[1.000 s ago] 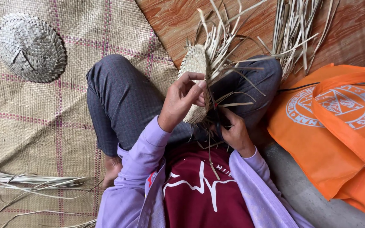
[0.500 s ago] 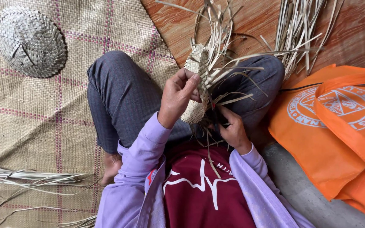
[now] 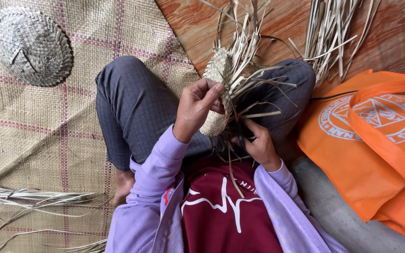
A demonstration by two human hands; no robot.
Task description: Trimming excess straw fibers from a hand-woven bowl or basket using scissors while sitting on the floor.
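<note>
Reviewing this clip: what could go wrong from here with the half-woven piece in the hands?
1. The left hand grips the woven piece only at its edge, held on its side; it might twist or slip.
2. Many loose strips stick out unwoven, crossing each other; they may tangle or the weave could loosen.
3. The right hand works low among the strips, partly hidden; a stiff strip could kink or snap there.

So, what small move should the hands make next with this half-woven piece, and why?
Probably the right hand should pull one loose strip across and tuck it into the weave. The left hand grips the woven piece on edge, and many strip ends stick out unwoven on its right side, beside the right hand.
</note>
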